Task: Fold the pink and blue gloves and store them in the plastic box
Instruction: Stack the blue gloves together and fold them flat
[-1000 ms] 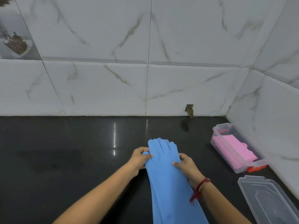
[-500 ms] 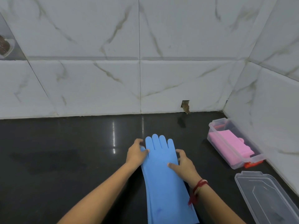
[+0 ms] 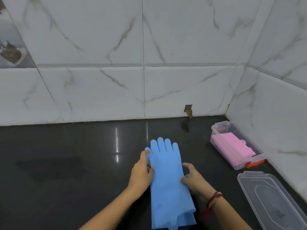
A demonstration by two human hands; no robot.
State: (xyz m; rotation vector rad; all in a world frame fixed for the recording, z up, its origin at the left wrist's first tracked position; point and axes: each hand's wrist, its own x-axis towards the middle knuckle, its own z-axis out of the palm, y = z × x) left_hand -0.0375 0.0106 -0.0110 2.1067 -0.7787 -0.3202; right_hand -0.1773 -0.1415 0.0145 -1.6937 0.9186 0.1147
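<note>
Both hands are seen from above on a dark, glossy counter (image 3: 66, 163). Left hand (image 3: 141, 173) is laid against the left edge of the blue gloves (image 3: 167, 176), its fingers loosely spread and touching the thumb side; nothing is pinched. Right hand (image 3: 193, 179) is set at the right edge, fingers curled lightly with the tips pressed on the rubber, and a red thread (image 3: 214, 197) is worn at the wrist.

Two blue gloves appear to be stacked flat, fingertips pointed toward the tiled wall (image 3: 149, 63) and cuffs toward the viewer, with a second cuff edge showing at the bottom. They are still unfolded.

To the right, well apart, a clear plastic box (image 3: 259, 151) is placed near the corner with the pink gloves (image 3: 232, 145) already folded inside. Its loose lid (image 3: 274, 200) is laid on the counter nearer the viewer.

By the look of them, the gloves are light, soft and floppy, probably slightly grippy rubber that springs open when released. A sensible hold is judged to be at the fingertips or the cuffs, so one end can be carried over the other while the middle is kept pressed down.
</note>
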